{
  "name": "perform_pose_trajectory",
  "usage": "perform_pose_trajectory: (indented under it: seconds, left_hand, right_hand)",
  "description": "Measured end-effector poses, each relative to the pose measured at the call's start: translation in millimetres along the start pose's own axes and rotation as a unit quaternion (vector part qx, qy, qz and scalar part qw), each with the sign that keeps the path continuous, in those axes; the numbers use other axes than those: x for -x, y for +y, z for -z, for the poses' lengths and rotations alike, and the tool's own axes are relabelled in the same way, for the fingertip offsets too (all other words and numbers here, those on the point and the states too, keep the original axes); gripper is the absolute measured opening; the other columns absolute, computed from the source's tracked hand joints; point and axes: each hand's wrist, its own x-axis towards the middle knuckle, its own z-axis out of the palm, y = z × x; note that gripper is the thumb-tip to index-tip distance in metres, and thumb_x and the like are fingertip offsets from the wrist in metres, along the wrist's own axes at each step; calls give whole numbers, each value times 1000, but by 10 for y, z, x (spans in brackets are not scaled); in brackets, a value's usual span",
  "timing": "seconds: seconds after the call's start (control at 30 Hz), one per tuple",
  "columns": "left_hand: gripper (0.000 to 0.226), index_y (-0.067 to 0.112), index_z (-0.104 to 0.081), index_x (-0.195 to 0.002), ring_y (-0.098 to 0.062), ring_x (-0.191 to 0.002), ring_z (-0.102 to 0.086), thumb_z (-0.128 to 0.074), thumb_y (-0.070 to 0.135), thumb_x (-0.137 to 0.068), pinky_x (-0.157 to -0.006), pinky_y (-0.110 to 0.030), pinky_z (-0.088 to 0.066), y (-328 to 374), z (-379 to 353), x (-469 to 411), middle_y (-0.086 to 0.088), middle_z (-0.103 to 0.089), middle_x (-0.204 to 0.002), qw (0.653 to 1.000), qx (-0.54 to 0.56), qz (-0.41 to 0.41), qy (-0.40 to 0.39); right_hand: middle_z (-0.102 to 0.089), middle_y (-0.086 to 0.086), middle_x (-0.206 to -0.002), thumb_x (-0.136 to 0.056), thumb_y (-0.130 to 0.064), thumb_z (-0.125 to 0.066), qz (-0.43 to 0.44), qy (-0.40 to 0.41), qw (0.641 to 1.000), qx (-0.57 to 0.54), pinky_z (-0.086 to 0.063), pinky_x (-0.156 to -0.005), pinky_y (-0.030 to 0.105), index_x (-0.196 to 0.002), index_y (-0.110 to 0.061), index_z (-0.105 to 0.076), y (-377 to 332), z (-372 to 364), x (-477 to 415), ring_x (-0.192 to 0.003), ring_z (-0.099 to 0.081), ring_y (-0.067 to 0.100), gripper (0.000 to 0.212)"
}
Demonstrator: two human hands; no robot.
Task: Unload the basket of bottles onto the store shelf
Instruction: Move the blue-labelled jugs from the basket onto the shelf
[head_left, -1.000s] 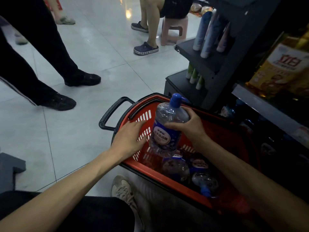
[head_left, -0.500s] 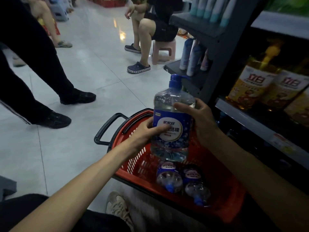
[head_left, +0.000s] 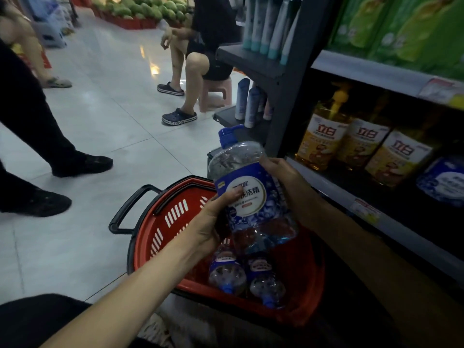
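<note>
The clear bottle point(head_left: 247, 194), with its blue pump cap and blue label, hangs in the air above the red basket point(head_left: 173, 214), clear of the basket's rim and just beside the front edge of the store shelf point(head_left: 326, 189). It tilts slightly, cap toward the upper left. Both hands hold it. The left hand point(head_left: 208, 227) grips its lower left side, thumb pressed flat across the label and the other fingers curled round behind, out of sight. The right hand point(head_left: 281, 174) clasps the right shoulder of the bottle, fingers curled together round its far side.

Below, two more bottles point(head_left: 226, 272) of the same kind lie on their sides in the basket, touching each other, caps pointing toward the camera. The basket stands on the pale tiled floor point(head_left: 100, 109), its black handle point(head_left: 128, 209) folded out to the left.

On the shelf to the right stand yellow pump bottles point(head_left: 324, 141) in a row, with a blue-labelled bottle point(head_left: 442, 182) next to them (mostly in shadow). Green packs point(head_left: 401, 23) fill the tier above. On the end rack, pale tubes point(head_left: 266, 26) stand upright. Beyond the rack a person sits on a pink stool point(head_left: 216, 94), and at the left a standing person's dark trousers and shoes point(head_left: 82, 164) show.
</note>
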Motion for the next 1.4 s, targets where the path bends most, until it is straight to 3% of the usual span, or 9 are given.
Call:
perform_pose_trajectory:
  seconds: [0.07, 0.2, 0.3, 0.57, 0.83, 0.97, 1.17, 1.27, 1.4]
  left_hand:
    - [36, 7, -82, -103, -30, -96, -77, -85, 27, -73, -82, -40, -64, 21, -132, -11, -19, -77, -113, 1000, 13, 1, 0]
    - [87, 8, -65, -132, -38, -114, -71, -99, 35, -56, -97, -49, -58, 85, -305, -108, -20, -72, -125, 996, -63, -60, -6]
    - [85, 9, -61, -133, -38, -113, -71, -95, 34, -60, -93, -48, -59, 89, -458, -171, -18, -73, -123, 985, -140, -95, -25]
    - [60, 14, -65, -126, -24, -98, -77, -87, 23, -70, -75, -30, -62, 11, -1075, -138, -6, -79, -110, 958, -257, -107, -73]
    - [50, 33, -63, -128, -21, -103, -76, -77, 39, -80, -83, -40, -62, -31, -1599, -137, -1, -77, -116, 945, -300, -32, -123]
    - [57, 22, -59, -141, -27, -120, -70, -56, 54, -93, -97, -45, -53, 23, -1635, -215, -8, -71, -131, 970, -198, 43, -136]
    - [63, 15, -58, -143, -38, -131, -61, -57, 54, -94, -115, -56, -40, -80, -1924, -390, -19, -63, -142, 973, -62, 122, -184]
    - [60, 16, -63, -139, -36, -127, -64, -61, 53, -92, -110, -56, -45, -191, -2197, -427, -17, -66, -138, 964, -126, 116, -204]
    - [53, 27, -65, -137, -20, -125, -66, -68, 50, -89, -102, -47, -53, -500, -2647, -445, 0, -70, -134, 901, -351, 35, -251]
  right_hand:
    - [-73, 4, -120, -80, -62, -77, -10, -4, 1000, 28, -61, -92, 47, -126, -25, -62, -5, 182, 122, -101, -75, 21, 61]
    - [-76, -4, -112, -77, -42, -85, -5, -13, 997, 79, -63, -76, 29, -122, -28, -64, -2, 462, 442, -94, -76, 10, 51]
    - [-77, -15, -105, -74, -21, -90, 23, -26, 993, 109, -60, -73, 19, -120, -31, -63, 17, 575, 600, -95, -73, 0, 54]
    - [-72, 3, -127, -83, -1, -79, 65, -1, 998, -9, -61, -92, 39, -141, -22, -51, 254, 857, 936, -115, -70, 20, 68]
    - [-74, 10, -123, -76, -9, -82, 28, 64, 982, -175, -59, -91, 50, -132, -17, -61, 690, 1185, 1208, -115, -70, 33, 61]
    - [-71, 11, -129, -53, -26, -102, -4, 65, 970, -234, -54, -97, 58, -134, -18, -61, 865, 1443, 1420, -118, -68, 35, 91]
    - [-77, 8, -115, -49, -22, -96, 27, 138, 962, -236, -62, -68, 33, -130, -13, -62, 731, 1811, 1771, -98, -76, 26, 88]
    - [-76, 7, -118, -26, -41, -106, 23, 181, 957, -223, -63, -76, 40, -129, -18, -64, 752, 2049, 1971, -104, -75, 27, 114]
    - [-75, 5, -121, -29, -47, -104, 29, 237, 950, -202, -58, -89, 47, -132, -20, -63, 837, 2391, 2280, -109, -73, 27, 115]
